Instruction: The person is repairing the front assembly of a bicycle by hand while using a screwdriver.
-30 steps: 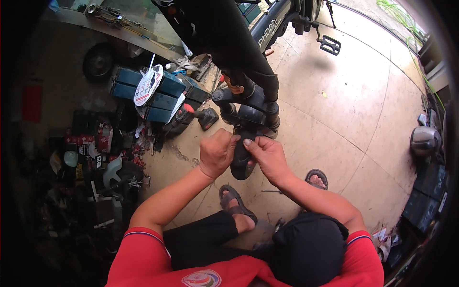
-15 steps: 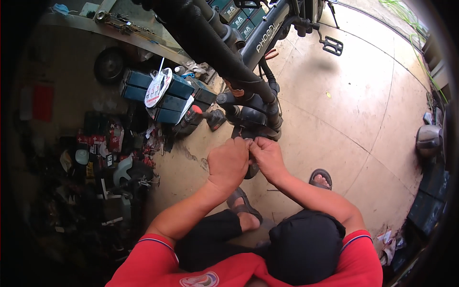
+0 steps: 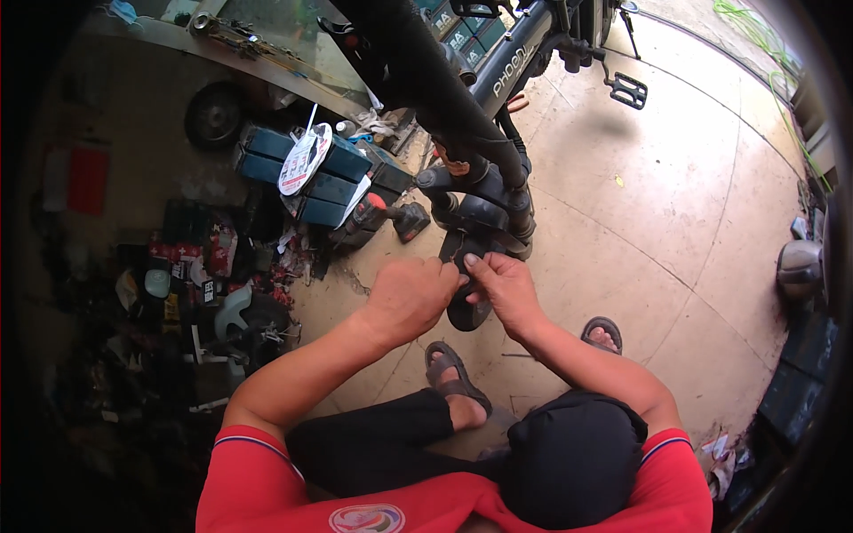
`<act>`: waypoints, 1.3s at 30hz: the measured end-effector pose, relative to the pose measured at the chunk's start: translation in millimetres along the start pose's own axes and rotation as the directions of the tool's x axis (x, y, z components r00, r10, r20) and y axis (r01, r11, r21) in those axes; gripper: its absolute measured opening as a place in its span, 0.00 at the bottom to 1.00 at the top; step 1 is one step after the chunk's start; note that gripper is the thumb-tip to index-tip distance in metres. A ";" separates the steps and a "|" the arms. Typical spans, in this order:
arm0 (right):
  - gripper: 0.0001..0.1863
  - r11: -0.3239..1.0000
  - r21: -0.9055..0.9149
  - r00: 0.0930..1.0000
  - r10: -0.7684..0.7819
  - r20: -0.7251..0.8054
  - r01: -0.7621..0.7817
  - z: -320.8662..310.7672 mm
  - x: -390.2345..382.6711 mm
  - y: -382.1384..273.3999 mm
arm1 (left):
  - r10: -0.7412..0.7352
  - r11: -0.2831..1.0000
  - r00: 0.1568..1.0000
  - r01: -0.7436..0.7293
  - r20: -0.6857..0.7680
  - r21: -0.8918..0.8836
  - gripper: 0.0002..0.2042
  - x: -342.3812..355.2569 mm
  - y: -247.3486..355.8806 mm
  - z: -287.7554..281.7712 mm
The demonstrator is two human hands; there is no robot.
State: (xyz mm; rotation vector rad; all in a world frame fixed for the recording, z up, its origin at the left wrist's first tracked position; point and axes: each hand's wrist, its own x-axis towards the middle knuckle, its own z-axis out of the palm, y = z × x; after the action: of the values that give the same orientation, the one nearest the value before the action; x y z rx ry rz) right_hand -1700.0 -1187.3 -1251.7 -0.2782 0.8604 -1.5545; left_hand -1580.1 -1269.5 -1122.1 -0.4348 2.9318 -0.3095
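Observation:
In front of me stands a dark bicycle [image 3: 515, 75], its front fork [image 3: 484, 213] pointing toward me. Over the black front mudguard [image 3: 468, 313] my two hands work close together, a small gap between them. My left hand [image 3: 410, 298] is closed, back upward, fingertips pinched at the mudguard's left side. My right hand [image 3: 505, 286] pinches with thumb and forefinger just right of it. Whatever lies in either pinch is too small to make out. A thin wire-like line [image 3: 458, 246] shows just above the fingertips, coming from the fork area.
Left of the fork, a red and black cordless power tool [image 3: 378, 213] lies beside stacked blue-green batteries [image 3: 333, 182] with a white paper fan [image 3: 305, 160] on them. Cluttered parts [image 3: 213, 293] fill the left side. A pedal [image 3: 627, 91] sticks out at upper right. My sandalled foot [image 3: 455, 382] is below the mudguard.
My hands have parted slightly, the left moving left and down, so more of the mudguard shows between them. The whole view has shifted a little, with the bicycle appearing further right.

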 end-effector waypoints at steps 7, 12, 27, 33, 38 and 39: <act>0.21 0.994 -0.112 0.999 0.020 0.038 -0.016 -12.1 -0.5 0.9 | -0.347 0.462 0.858 0.508 0.378 -0.727 0.19 -43.6 -30.6 0.1; 0.30 0.838 -0.545 0.999 -0.046 -0.011 0.032 -12.9 -7.0 -19.7 | -0.382 -0.796 0.712 0.070 0.589 -0.601 0.22 -68.4 -35.8 -30.4; 0.12 0.452 -0.793 0.896 -0.035 0.442 0.409 95.5 -121.1 -175.1 | -0.376 -0.895 0.882 -0.267 0.283 -0.358 0.22 -124.2 16.1 -89.5; 0.16 -0.127 -0.544 0.541 -0.055 0.839 0.830 163.2 -135.7 -170.8 | -0.367 -0.877 0.929 -0.328 0.051 -0.351 0.21 -125.9 28.7 -108.4; 0.11 -0.203 -0.558 0.546 -0.115 0.830 0.805 185.9 -157.6 -150.7 | -0.341 -0.901 0.940 -0.335 -0.026 -0.276 0.16 -154.6 22.5 -97.8; 0.13 -0.141 -0.542 0.527 -0.134 0.839 0.828 187.0 -160.4 -142.4 | -0.331 -0.893 0.943 -0.316 -0.008 -0.320 0.16 -161.2 20.4 -96.2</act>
State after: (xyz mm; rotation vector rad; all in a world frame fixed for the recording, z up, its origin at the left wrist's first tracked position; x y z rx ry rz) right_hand -1657.7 -1112.1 -980.5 -2.3477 1.2765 -1.1166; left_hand -1451.4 -1184.5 -1013.2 0.2864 -0.7134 -2.4255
